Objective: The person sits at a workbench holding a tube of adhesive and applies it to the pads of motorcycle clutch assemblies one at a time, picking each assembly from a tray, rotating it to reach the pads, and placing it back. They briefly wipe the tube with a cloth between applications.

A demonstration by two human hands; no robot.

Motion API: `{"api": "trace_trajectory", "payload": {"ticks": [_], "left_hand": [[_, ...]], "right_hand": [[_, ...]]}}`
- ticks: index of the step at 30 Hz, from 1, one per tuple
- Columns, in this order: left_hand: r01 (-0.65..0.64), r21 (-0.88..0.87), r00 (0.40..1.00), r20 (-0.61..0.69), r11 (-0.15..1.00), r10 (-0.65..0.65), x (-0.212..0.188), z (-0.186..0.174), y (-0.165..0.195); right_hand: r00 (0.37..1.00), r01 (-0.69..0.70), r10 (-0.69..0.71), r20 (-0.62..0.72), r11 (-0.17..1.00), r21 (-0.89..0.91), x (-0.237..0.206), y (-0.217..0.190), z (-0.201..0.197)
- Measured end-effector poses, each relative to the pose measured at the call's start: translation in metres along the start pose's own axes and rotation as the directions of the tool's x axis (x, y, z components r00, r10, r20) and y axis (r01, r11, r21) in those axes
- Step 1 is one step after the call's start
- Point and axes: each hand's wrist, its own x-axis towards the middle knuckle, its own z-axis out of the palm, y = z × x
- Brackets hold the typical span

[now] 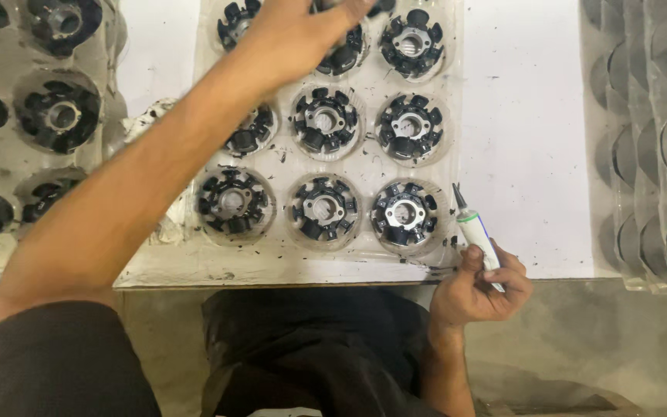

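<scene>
A clear plastic tray [457, 139] on the white table holds several round black and silver stator-like parts in wells. My left hand [299, 27] reaches over the tray's top row, blurred, its fingers curled over a part [345, 54] in the top middle well; whether it grips that part is unclear. My right hand [476, 289] rests at the table's front edge, closed around a small white tube with a green band and a dark pointed nozzle [476, 232]. The nozzle points up beside the bottom right part [404, 215].
Another tray of black parts [9, 154] lies at the left. Stacked empty clear trays [658, 154] stand at the right. Bare white table [526, 131] lies between the middle tray and the stack. My dark-clothed lap [310, 347] is below the table edge.
</scene>
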Motion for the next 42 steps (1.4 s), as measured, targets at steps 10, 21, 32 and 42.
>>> {"api": "trace_trajectory", "payload": {"ticks": [10, 21, 32, 42], "left_hand": [[-0.216, -0.973, 0.95, -0.189, -0.083, -0.25, -0.202, 0.019, 0.025], [-0.312, -0.943, 0.938, -0.325, 0.113, -0.123, -0.231, 0.052, 0.034], [-0.386, -0.756, 0.915, -0.386, 0.529, 0.117, -0.242, 0.05, 0.044], [-0.352, -0.732, 0.929, -0.348, 0.583, 0.123, -0.241, 0.045, 0.045]], "right_hand": [[0.984, -0.139, 0.09, 0.152, 0.923, 0.36, -0.006, -0.049, 0.001], [0.814, -0.539, 0.325, 0.481, 0.732, 0.416, -0.03, -0.118, 0.012], [0.919, 0.056, -0.096, 0.383, 0.992, 0.115, -0.039, -0.122, -0.004], [0.867, 0.252, -0.211, 0.451, 0.967, -0.031, -0.04, -0.133, 0.0]]}}
